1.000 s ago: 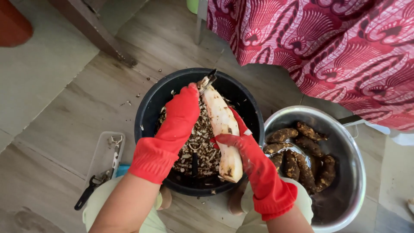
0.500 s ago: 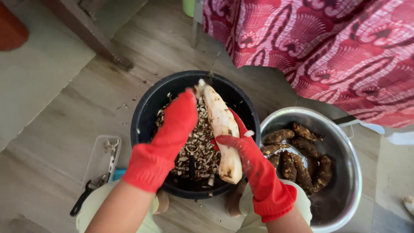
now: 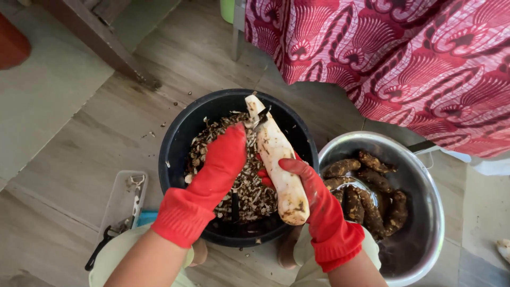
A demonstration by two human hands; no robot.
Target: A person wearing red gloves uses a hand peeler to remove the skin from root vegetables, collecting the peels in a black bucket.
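Lower centre of frame: right hand (image 3: 313,186), red-gloved, fingers wrapped round one pale, mostly peeled cassava root (image 3: 276,159), held slanted above the black bucket (image 3: 178,138). Left hand (image 3: 226,159), red-gloved, closed on a dark peeling blade (image 3: 261,118) set against the root's upper end. Step judged: paring the last skin near the tip; next stroke calls for turning the root. Bucket holds peelings (image 3: 249,186). Right: one steel bowl (image 3: 425,244), about six unpeeled roots (image 3: 372,196). Lower left: one clear tray (image 3: 119,199). Top: red patterned cloth (image 3: 404,58).
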